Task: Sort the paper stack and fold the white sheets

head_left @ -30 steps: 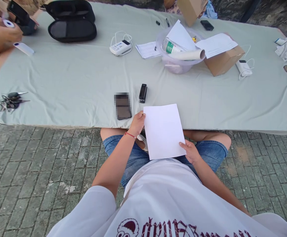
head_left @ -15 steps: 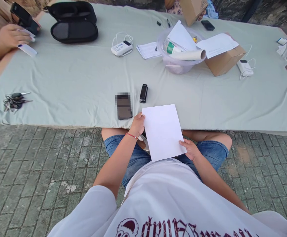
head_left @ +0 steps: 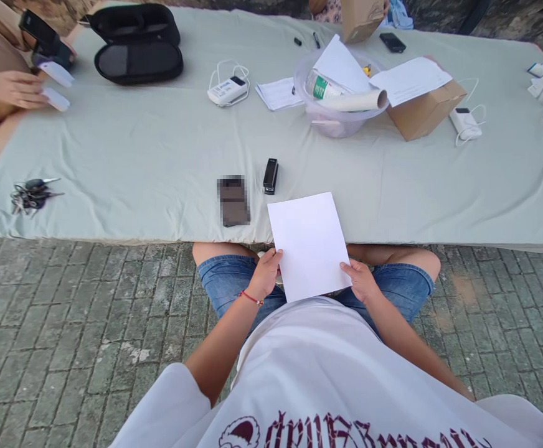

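Both my hands are on the sheet of paper [head_left: 309, 246] right now, holding it over my lap just at the near edge of the table [head_left: 136, 155]. The sheet is blank white and tilted a little, and its top part reaches over the grey-green cloth. My left hand [head_left: 266, 274] has the left edge low down, thumb on the face of the page and fingers curled in behind it, a closed pinch with nothing else in it. There's a red string bracelet [head_left: 251, 298] on that wrist. My right hand [head_left: 360, 280] has the lower right edge the same way, thumb on top, fingers tucked underneath and closed on the paper.

Just beyond the sheet's top left corner sits a small black stapler [head_left: 270, 175], and a dark phone [head_left: 233, 201] lies beside it to the left, near the table edge. Neither is touching the page. Far off to the left there's a bunch of keys [head_left: 33, 193] on the cloth.

Further back I see a black zip case [head_left: 137, 45], a white gadget with its cable looped round [head_left: 227, 90], and a clear plastic bowl [head_left: 334, 118] with a bottle, a paper roll and loose sheets in it. A cardboard box [head_left: 428, 109] stands just beside the bowl with a page on top.

At the far left corner another person's hand [head_left: 12, 90] rests by a small white object [head_left: 56, 99]. Brick paving [head_left: 66, 323] lies under the table.
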A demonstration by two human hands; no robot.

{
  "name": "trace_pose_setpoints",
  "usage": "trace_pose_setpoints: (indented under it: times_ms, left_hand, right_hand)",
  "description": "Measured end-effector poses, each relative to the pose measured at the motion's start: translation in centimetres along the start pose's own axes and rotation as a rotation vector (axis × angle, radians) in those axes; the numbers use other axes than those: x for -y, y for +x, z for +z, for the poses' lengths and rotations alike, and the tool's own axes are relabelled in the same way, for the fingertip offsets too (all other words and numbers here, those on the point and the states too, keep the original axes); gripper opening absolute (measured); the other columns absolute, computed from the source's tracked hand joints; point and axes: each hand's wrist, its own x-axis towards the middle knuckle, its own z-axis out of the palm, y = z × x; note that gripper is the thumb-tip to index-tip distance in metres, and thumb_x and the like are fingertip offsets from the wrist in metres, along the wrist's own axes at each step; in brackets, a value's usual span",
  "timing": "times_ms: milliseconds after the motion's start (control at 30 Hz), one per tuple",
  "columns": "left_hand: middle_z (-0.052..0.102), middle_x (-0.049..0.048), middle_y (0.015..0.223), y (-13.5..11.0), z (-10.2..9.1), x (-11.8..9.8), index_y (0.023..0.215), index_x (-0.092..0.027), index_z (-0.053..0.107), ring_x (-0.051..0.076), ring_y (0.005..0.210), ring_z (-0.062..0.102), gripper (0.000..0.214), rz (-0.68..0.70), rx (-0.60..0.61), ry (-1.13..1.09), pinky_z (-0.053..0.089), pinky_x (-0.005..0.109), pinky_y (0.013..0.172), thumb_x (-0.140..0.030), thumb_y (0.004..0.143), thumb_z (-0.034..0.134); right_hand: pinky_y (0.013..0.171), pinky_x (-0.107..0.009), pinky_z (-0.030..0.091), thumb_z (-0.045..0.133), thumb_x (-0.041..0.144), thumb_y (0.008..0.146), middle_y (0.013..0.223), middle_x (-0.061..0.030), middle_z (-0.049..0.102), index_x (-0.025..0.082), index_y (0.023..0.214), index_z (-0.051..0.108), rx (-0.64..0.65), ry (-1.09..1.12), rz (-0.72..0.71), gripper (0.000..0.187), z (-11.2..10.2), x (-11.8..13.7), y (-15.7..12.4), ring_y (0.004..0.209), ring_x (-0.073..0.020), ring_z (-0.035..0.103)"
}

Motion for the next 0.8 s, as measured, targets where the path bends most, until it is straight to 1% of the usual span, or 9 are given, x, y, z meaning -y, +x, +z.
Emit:
trace_pose_setpoints:
  times_ms: [67, 133, 200, 300, 400, 467, 567, 667, 800]
  left_hand:
    - [0.072, 0.0047, 0.087, -0.6, 0.1, 1.8, 0.097, -0.017, 0.062, 0.019, 0.079, 0.068, 0.041, -0.025, -0.007, -0.073, 0.053, 0.031, 0.071, -0.046, 0.071, 0.074]
    - [0.073, 0.0083, 0.094, -1.0, 0.2, 3.1, 0.1, -0.015, 0.064, 0.021, 0.086, 0.069, 0.043, -0.049, 0.014, -0.152, 0.054, 0.035, 0.081, -0.043, 0.071, 0.076]
    - [0.074, 0.0106, 0.097, -1.2, 0.3, 4.0, 0.1, -0.013, 0.066, 0.023, 0.09, 0.069, 0.043, -0.056, 0.029, -0.2, 0.052, 0.038, 0.087, -0.042, 0.07, 0.077]
    - [0.074, 0.011, 0.095, -1.1, 0.3, 4.7, 0.098, -0.012, 0.068, 0.025, 0.09, 0.069, 0.045, -0.029, 0.022, -0.186, 0.052, 0.04, 0.087, -0.045, 0.068, 0.078]
    - [0.074, 0.0112, 0.093, -1.0, 0.1, 4.8, 0.096, -0.012, 0.069, 0.026, 0.088, 0.069, 0.048, 0.016, -0.003, -0.106, 0.052, 0.039, 0.085, -0.05, 0.067, 0.077]
    - [0.074, 0.0114, 0.091, -1.0, 0.0, 4.7, 0.094, -0.011, 0.069, 0.026, 0.086, 0.069, 0.049, 0.02, -0.016, -0.079, 0.053, 0.039, 0.084, -0.051, 0.066, 0.078]
    - [0.074, 0.0123, 0.091, -1.2, -0.1, 4.2, 0.094, -0.011, 0.07, 0.026, 0.084, 0.07, 0.05, -0.021, 0.008, -0.106, 0.053, 0.041, 0.084, -0.049, 0.065, 0.079]
    - [0.074, 0.0134, 0.093, -1.6, -0.1, 3.7, 0.094, -0.01, 0.069, 0.027, 0.086, 0.069, 0.05, -0.065, 0.034, -0.131, 0.053, 0.043, 0.085, -0.049, 0.064, 0.08]
    - [0.074, 0.0133, 0.092, -1.8, -0.1, 3.6, 0.092, -0.011, 0.068, 0.026, 0.085, 0.07, 0.048, -0.088, 0.023, -0.14, 0.054, 0.043, 0.086, -0.048, 0.063, 0.081]
  right_hand:
    - [0.08, -0.035, 0.053, 0.077, 0.044, 0.07, 0.092, -0.0041, 0.075, 0.02, 0.098, 0.072, 0.0, -0.009, -0.009, 0.037, 0.1, 0.0, -0.1, 0.08, -0.0215, 0.069]
    - [0.079, -0.034, 0.053, 0.077, 0.045, 0.07, 0.092, -0.0042, 0.075, 0.019, 0.098, 0.072, 0.0, -0.019, -0.015, 0.038, 0.1, 0.0, -0.1, 0.081, -0.0217, 0.069]
    - [0.08, -0.034, 0.053, 0.077, 0.045, 0.07, 0.092, -0.0042, 0.075, 0.019, 0.098, 0.072, 0.001, -0.03, -0.017, 0.039, 0.1, 0.0, -0.2, 0.083, -0.0221, 0.069]
    - [0.081, -0.034, 0.053, 0.076, 0.045, 0.071, 0.093, -0.0038, 0.075, 0.02, 0.099, 0.073, 0.012, -0.038, -0.012, 0.037, 0.0, 0.0, -0.3, 0.085, -0.0221, 0.069]
    - [0.081, -0.034, 0.053, 0.076, 0.045, 0.072, 0.094, -0.0042, 0.076, 0.02, 0.099, 0.073, 0.009, -0.049, -0.002, 0.037, -0.1, 0.2, -0.4, 0.084, -0.022, 0.07]
    - [0.08, -0.034, 0.053, 0.077, 0.045, 0.071, 0.094, -0.0054, 0.076, 0.018, 0.098, 0.073, 0.021, -0.043, 0.019, 0.038, -0.2, 0.6, -0.6, 0.083, -0.022, 0.07]
    - [0.079, -0.033, 0.053, 0.078, 0.043, 0.071, 0.097, -0.008, 0.075, 0.016, 0.1, 0.072, 0.088, 0.016, 0.087, 0.04, -0.7, 1.6, -0.6, 0.084, -0.0217, 0.071]
    - [0.08, -0.031, 0.054, 0.077, 0.041, 0.074, 0.104, -0.0094, 0.074, 0.016, 0.104, 0.071, 0.154, 0.071, 0.137, 0.039, -1.2, 2.3, -0.4, 0.088, -0.0207, 0.071]
    - [0.076, -0.029, 0.056, 0.077, 0.038, 0.075, 0.102, -0.0108, 0.074, 0.014, 0.102, 0.072, 0.183, 0.057, 0.225, 0.037, -1.3, 2.1, 0.3, 0.085, -0.0201, 0.072]
